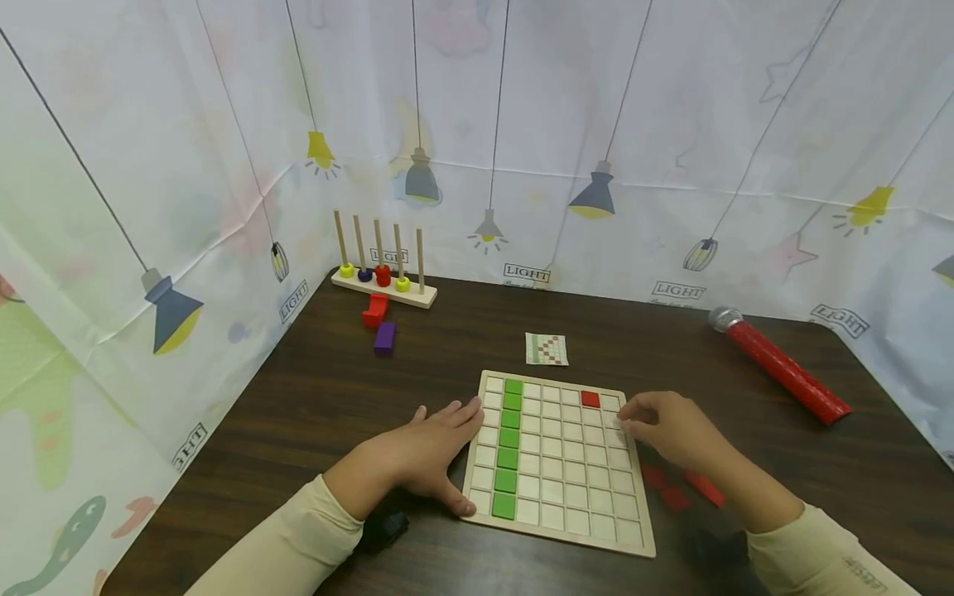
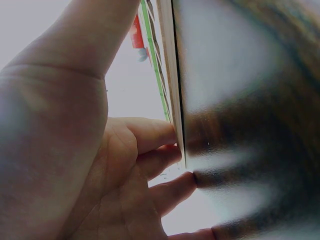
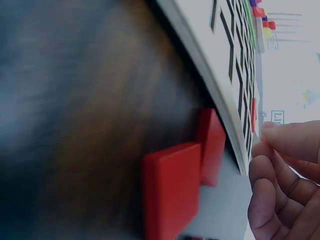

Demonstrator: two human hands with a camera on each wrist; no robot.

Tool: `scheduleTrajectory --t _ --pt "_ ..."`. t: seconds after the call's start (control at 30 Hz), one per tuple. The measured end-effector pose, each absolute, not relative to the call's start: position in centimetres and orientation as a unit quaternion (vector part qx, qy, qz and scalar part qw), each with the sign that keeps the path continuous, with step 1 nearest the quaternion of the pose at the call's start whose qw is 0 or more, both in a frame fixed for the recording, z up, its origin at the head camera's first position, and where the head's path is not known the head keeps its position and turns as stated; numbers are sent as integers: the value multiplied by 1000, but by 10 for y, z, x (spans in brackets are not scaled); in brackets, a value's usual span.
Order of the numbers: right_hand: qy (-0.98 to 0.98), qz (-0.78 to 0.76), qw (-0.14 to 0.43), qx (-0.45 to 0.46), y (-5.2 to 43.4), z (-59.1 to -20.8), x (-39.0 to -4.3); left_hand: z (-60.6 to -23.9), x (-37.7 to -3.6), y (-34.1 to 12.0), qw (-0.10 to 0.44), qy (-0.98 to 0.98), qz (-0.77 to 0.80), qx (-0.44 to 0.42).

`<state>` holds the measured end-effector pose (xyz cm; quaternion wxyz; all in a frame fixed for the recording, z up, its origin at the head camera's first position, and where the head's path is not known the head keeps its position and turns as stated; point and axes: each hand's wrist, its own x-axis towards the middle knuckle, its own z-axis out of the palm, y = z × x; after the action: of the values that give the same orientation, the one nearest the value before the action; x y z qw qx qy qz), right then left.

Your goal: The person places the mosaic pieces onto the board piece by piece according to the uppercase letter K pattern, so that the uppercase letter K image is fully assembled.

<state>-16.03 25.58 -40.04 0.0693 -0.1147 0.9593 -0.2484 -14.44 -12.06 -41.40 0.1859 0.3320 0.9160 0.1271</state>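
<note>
A wooden grid board (image 1: 574, 473) lies on the dark table, with a column of green tiles (image 1: 510, 447) at its left and one red tile (image 1: 590, 399) near its far right corner. My left hand (image 1: 436, 451) lies flat on the table, its straight fingers pressed against the board's left edge (image 2: 172, 75) and its thumb at the near left corner. My right hand (image 1: 663, 430) hovers at the board's right edge (image 3: 212, 75) with fingers loosely curled; nothing shows in them. Loose red tiles (image 1: 674, 497) (image 3: 172, 190) lie beside the board under my right forearm.
A small pattern card (image 1: 546, 348) lies behind the board. A red cylinder with a grey tip (image 1: 778, 364) lies at the right. A peg stand with coloured rings (image 1: 383, 269), a red block (image 1: 375, 310) and a purple block (image 1: 384, 337) sit at the far left. Curtain walls surround the table.
</note>
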Motion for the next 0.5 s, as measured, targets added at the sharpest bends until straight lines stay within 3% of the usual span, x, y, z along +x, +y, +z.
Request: scheduleTrajectory --t 0.5 --pt "959 -227 150 -81 279 -396 -126 -413 -144 -120 191 915 128 331"
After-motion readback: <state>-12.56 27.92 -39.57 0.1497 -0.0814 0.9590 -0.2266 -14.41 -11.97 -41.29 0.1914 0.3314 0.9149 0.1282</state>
